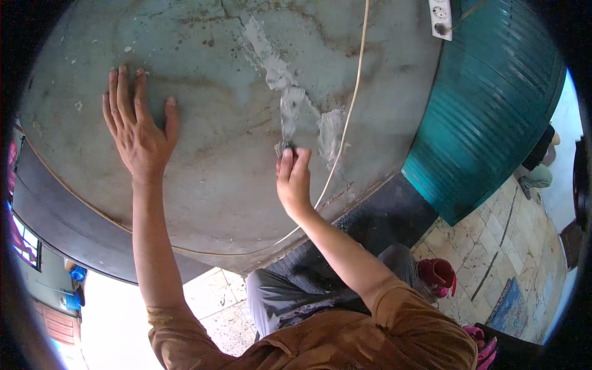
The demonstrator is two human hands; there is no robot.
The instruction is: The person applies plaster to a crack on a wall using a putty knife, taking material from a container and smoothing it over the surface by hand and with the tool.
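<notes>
My left hand (142, 126) lies flat on a stained grey-green wall (216, 179), fingers spread, holding nothing. My right hand (294, 182) is closed around the handle of a putty knife (291, 114), whose wide blade points up and rests against the surface. Most of the handle is hidden in my fingers. From the blade's tip, an uneven streak of pale grey putty (268, 58) runs up and to the left. A second smeared patch of putty (331, 132) sits just right of the blade, beside a cream cable (353, 98).
The cable crosses the wall and curves along its lower edge. A white socket strip (439, 21) hangs at the upper right, beside a teal ribbed panel (487, 105). On the tiled floor are a red shoe-like item (436, 275) and a blue rug (509, 303). Another person (539, 163) is partly visible far right.
</notes>
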